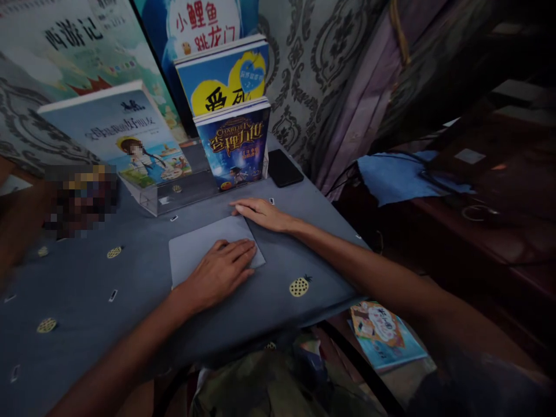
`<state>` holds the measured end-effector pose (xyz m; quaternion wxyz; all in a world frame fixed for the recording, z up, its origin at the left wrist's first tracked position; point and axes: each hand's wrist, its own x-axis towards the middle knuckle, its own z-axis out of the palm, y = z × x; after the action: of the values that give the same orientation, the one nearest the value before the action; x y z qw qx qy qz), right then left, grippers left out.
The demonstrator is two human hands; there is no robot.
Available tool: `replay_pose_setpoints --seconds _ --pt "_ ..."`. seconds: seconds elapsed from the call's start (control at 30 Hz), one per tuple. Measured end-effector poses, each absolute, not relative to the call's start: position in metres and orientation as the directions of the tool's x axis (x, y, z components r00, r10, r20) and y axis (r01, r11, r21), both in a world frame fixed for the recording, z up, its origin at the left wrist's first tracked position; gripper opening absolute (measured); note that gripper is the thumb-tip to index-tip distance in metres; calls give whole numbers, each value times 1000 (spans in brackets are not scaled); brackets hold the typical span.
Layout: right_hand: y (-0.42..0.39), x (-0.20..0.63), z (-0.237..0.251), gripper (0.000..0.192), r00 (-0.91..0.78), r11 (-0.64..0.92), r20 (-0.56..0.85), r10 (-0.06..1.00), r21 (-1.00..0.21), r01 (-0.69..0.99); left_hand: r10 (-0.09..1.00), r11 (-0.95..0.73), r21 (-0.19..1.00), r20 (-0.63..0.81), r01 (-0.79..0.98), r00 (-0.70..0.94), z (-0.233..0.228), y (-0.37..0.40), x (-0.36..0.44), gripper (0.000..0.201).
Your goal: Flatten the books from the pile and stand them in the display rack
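While both hands lie flat on the grey pad point(204, 243), upright books point(234, 147) stand behind.

Open desk point(108, 289) surface lies left and in front of the grey pad point(195, 246). Behind the pad, a clear stand point(174, 197) with upright books point(232, 147) blocks passage. A black phone point(284, 168) lies beside the books on the right. A curtain point(347, 87) closes off the far right edge.
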<state>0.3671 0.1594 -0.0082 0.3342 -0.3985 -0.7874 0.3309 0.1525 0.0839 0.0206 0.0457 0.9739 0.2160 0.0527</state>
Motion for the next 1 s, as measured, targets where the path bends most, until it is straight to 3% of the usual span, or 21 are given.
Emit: replay_pose_setpoints --seconds 0.3,0.73,1.0 --pt "153 369 -5 52 -441 400 214 872 -830 389 583 -812 78 82 578 808 15 123 161 44" --pt "152 371 -7 48 -423 421 256 869 -832 361 608 -794 96 106 601 787 18 112 144 48" --pt "151 371 -11 46 -399 445 291 870 -812 378 586 -794 -115 115 597 802 17 60 106 46"
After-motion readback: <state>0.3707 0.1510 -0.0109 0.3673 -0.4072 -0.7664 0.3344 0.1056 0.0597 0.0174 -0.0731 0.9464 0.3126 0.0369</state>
